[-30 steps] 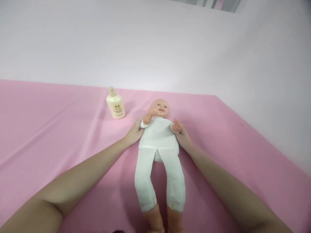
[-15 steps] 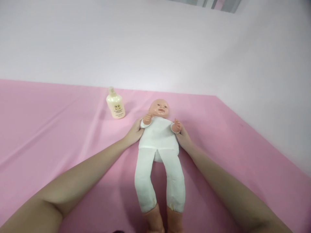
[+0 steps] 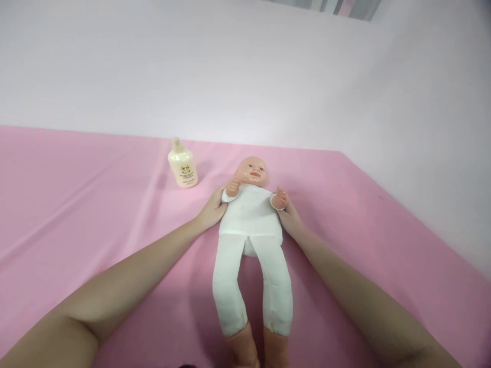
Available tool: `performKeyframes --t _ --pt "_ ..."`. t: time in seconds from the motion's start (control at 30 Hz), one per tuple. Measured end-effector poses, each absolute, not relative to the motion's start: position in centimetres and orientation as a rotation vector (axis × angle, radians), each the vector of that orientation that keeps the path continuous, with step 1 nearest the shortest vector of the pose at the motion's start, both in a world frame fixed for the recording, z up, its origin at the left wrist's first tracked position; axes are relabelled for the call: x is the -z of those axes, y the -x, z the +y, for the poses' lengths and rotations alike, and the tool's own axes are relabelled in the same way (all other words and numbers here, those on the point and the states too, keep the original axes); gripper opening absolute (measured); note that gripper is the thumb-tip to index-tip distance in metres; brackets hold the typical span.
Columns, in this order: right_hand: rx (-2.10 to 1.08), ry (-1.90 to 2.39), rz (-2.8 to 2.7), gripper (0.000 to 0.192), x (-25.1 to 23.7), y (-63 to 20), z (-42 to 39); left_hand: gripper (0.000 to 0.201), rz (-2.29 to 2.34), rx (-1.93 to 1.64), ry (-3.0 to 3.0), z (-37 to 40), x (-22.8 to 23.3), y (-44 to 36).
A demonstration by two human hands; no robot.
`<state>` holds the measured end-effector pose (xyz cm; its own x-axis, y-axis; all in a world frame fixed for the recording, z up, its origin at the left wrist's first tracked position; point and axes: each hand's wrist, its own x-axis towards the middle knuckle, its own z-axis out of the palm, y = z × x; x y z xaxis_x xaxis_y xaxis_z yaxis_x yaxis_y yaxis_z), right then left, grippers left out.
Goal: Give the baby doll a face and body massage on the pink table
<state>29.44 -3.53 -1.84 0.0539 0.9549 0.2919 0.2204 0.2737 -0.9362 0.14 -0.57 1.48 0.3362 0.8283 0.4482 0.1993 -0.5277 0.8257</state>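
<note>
A baby doll [image 3: 251, 214] with a white cloth body and bare plastic head, hands and feet lies on its back, its feet toward me. My left hand [image 3: 213, 208] grips the doll's side and arm at the left, its thumb against the cloth and the other fingers hidden behind. On the opposite side my right hand [image 3: 290, 217] is closed around the doll's other arm and flank, with most fingers out of sight. Beyond my left hand, a pale yellow lotion bottle [image 3: 183, 166] stands upright, apart from the doll.
A pink cloth [image 3: 134, 204] with a few creases covers the table under everything. A white wall or surface [image 3: 230, 76] lies past its far and right edges. At the top right a grey strip with a pink part [image 3: 345, 7] shows.
</note>
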Motion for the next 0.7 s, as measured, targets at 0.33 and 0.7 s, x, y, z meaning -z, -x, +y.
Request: performKeyframes --t 0.33,0.7 --pt "-0.827 1.189 -1.419 0.055 2.22 -29.72 -3.27 0.046 0.935 -1.193 -1.938 -0.5 -1.2 -0.04" --pt "-0.847 1.21 -1.43 0.054 1.41 -29.65 -3.78 0.049 0.898 -1.209 -1.928 -0.81 -1.74 -0.22"
